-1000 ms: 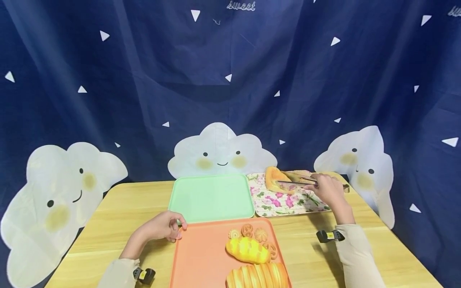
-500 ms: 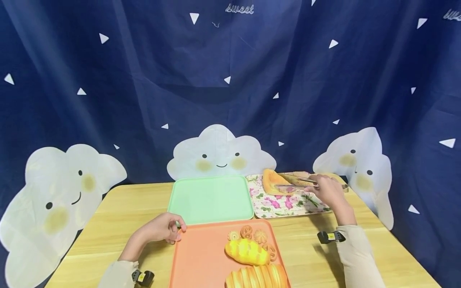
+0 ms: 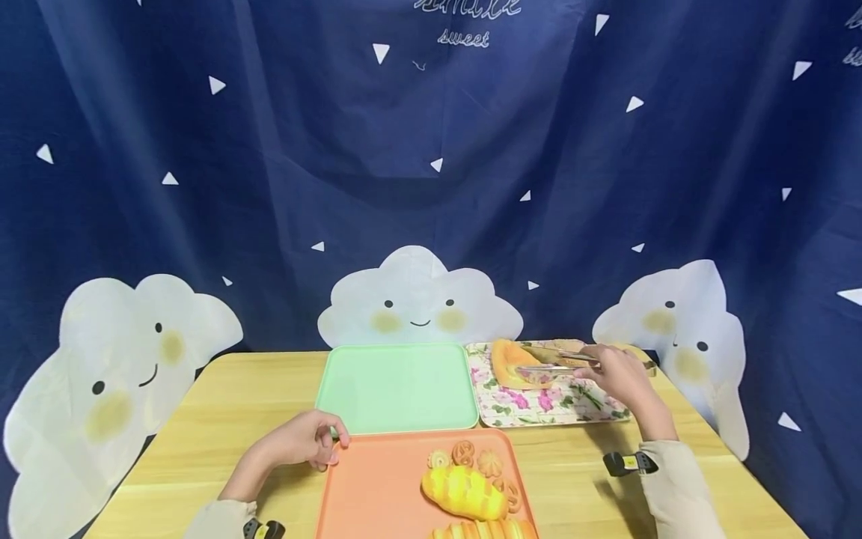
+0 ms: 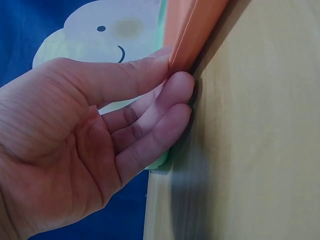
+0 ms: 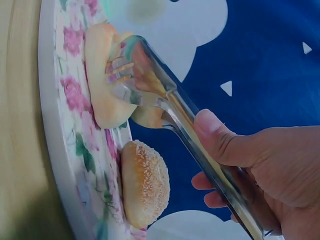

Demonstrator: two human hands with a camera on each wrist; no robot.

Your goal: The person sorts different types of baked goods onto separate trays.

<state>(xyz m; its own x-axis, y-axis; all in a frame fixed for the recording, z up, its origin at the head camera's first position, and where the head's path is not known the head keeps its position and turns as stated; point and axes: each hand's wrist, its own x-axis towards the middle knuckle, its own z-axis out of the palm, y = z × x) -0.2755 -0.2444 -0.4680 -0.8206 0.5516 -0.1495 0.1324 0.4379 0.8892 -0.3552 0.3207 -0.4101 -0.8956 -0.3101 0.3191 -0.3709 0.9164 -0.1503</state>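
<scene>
My left hand point(image 3: 299, 442) pinches the near-left corner of the orange tray point(image 3: 377, 486) between thumb and fingers. In the left wrist view the tray's edge point(image 4: 192, 40) lies against the thumb and index fingertip. My right hand point(image 3: 621, 376) grips metal tongs point(image 5: 187, 125) by the arms. The tongs' ends stand apart at a golden bread point(image 3: 506, 367) on the floral tray point(image 3: 501, 410); whether they press on it I cannot tell. Beside that bread sits a sesame-topped bun point(image 5: 147, 185), mostly behind the tongs in the head view.
A green tray point(image 3: 397, 389) lies at the back, left of the floral one. On the orange tray's right side sit a yellow bread point(image 3: 465, 492), a ridged loaf point(image 3: 488, 530) and several cookies point(image 3: 489, 464). A dark blue curtain point(image 3: 431, 209) hangs behind the table.
The golden bread has come down flatter and slightly left on the floral tray, and the tongs' ends have spread a little. My left hand stays at the tray corner. The head view has tilted up.
</scene>
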